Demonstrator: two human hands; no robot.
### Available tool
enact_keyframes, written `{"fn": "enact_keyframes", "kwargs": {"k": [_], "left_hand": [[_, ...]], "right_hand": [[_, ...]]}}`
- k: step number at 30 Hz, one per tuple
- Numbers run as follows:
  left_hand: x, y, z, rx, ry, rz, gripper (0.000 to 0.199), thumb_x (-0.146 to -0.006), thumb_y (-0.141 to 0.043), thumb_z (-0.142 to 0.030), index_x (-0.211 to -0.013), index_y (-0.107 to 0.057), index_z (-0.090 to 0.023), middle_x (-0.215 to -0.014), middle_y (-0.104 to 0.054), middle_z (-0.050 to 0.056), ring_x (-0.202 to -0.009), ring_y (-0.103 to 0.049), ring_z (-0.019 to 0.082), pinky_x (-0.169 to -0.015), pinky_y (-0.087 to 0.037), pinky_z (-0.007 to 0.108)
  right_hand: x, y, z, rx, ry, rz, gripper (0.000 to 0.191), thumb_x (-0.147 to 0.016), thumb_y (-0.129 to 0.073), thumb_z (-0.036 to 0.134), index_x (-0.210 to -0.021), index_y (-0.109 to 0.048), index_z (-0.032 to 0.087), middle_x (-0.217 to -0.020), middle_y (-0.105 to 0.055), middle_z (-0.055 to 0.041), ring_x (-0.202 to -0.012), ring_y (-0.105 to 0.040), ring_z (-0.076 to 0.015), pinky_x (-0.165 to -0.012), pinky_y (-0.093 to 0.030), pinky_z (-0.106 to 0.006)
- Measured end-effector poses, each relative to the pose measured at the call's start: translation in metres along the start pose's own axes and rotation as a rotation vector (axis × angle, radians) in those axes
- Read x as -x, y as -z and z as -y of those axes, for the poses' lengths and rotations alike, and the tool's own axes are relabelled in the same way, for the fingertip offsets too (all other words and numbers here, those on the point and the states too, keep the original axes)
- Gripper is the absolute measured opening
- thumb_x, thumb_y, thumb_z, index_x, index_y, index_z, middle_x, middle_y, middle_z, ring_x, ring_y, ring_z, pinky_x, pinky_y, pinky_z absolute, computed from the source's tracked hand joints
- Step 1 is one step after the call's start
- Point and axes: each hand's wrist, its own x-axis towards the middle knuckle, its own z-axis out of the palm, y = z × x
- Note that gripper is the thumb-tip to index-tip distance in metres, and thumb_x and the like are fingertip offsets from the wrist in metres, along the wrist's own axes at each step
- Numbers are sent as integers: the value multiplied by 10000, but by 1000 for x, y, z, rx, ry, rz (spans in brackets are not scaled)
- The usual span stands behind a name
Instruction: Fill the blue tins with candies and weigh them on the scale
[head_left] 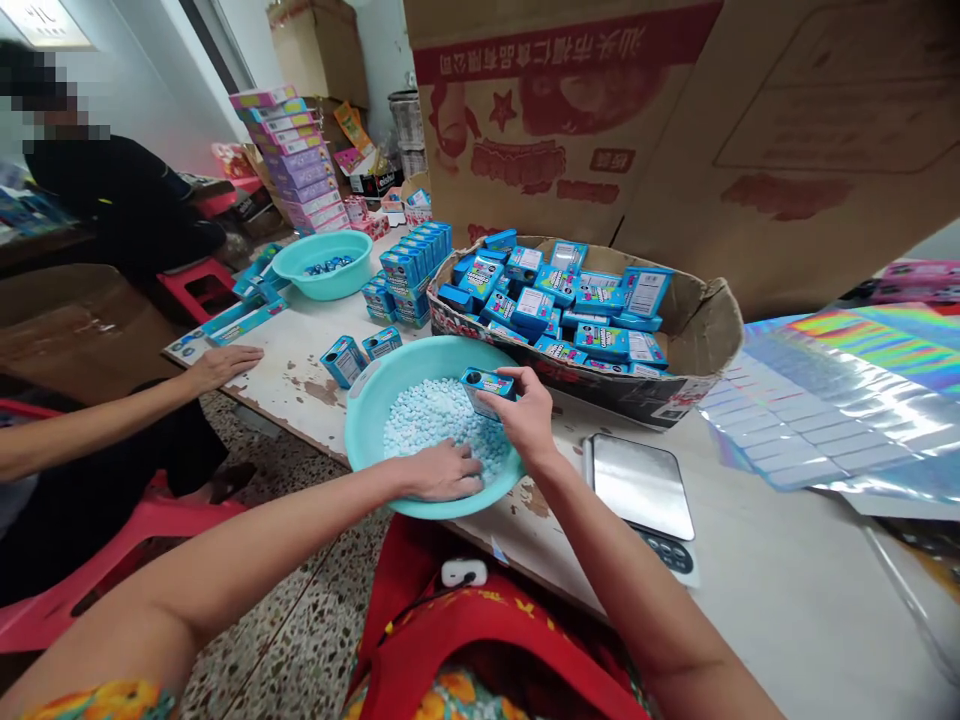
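Observation:
A turquoise basin (364, 425) on the table holds a heap of small pale-blue and white candies (420, 410). My left hand (442, 470) is down in the basin with its curled fingers pressed into the candies, so the fingertips are partly hidden. Above the basin's right side, my right hand (529, 415) grips a small blue box (484, 385) between thumb and fingers; a dark round spot shows on its upper face. Two similar blue boxes (343, 362) stand just beyond the basin's left rim.
Behind the basin, a torn carton (697, 350) is piled with blue boxes. A kitchen scale (641, 485) sits to the right, near shiny sheets (810, 420). Stacked blue boxes (412, 265) and another turquoise basin (330, 278) stand farther back. Another person's hand (225, 367) rests on the table's left edge.

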Motion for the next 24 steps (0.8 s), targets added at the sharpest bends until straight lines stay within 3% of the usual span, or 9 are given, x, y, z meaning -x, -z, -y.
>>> {"fn": "enact_keyframes", "kwargs": {"k": [4, 7, 10, 13, 15, 17, 20, 24], "left_hand": [[23, 4, 8, 40, 149, 36, 377, -815, -458, -470, -980, -647, -189, -882, -642, 118, -790, -606, 281, -704, -431, 366], [25, 7, 14, 74, 247, -49, 233, -766, -514, -368, -830, -662, -200, -736, -649, 85, -742, -615, 274, -667, -421, 337], [26, 11, 20, 306, 333, -302, 169, -746, -559, -348, -714, -643, -205, -664, -634, 50, -689, -609, 236, -639, -422, 304], [27, 21, 20, 846, 392, -616, 249, -752, -598, -426, -665, -573, -194, -588, -558, 0, -463, -497, 133, -443, -339, 229], [25, 31, 14, 1241, 359, -848, 277, -743, -624, -447, -691, -531, -191, -573, -514, -29, -356, -380, 78, -349, -226, 198], [18, 40, 5, 1528, 266, -1094, 263, -721, -657, -409, -729, -509, -192, -584, -507, -42, -354, -383, 66, -335, -239, 185], [6, 50, -4, 1692, 176, -1384, 248, -711, -661, -360, -728, -484, -187, -589, -501, -46, -440, -483, 88, -416, -396, 202], [-1, 57, -8, 1667, 217, -1504, 269, -702, -663, -373, -731, -478, -179, -627, -531, -40, -471, -529, 97, -463, -457, 225]], "right_hand": [[2, 1, 15, -52, 39, -19, 447, -634, -753, 413, -997, -615, 191, -937, -668, -43, -826, -610, -194, -786, -479, -332], [4, -1, 21, 29, 14, 126, 407, -599, -770, 385, -935, -640, 196, -875, -667, -23, -774, -598, -189, -745, -469, -322], [9, 3, 19, 89, -22, 198, 398, -591, -772, 370, -930, -645, 206, -840, -662, -7, -750, -587, -186, -714, -455, -313], [15, 6, 16, 154, -8, 230, 368, -603, -763, 356, -923, -643, 217, -841, -663, -2, -769, -588, -188, -719, -439, -311], [21, 4, 15, 187, 4, 262, 348, -612, -756, 335, -918, -640, 216, -854, -665, -2, -774, -587, -183, -715, -431, -305], [27, -2, 17, 197, 17, 308, 342, -616, -754, 325, -918, -636, 217, -849, -665, 2, -754, -583, -174, -692, -423, -295], [34, -12, 24, 209, 26, 348, 337, -604, -769, 339, -887, -633, 215, -806, -658, 9, -709, -568, -166, -656, -411, -286], [39, -16, 31, 217, 70, 323, 326, -627, -767, 333, -898, -626, 217, -843, -664, 0, -750, -582, -176, -686, -418, -295]]}}
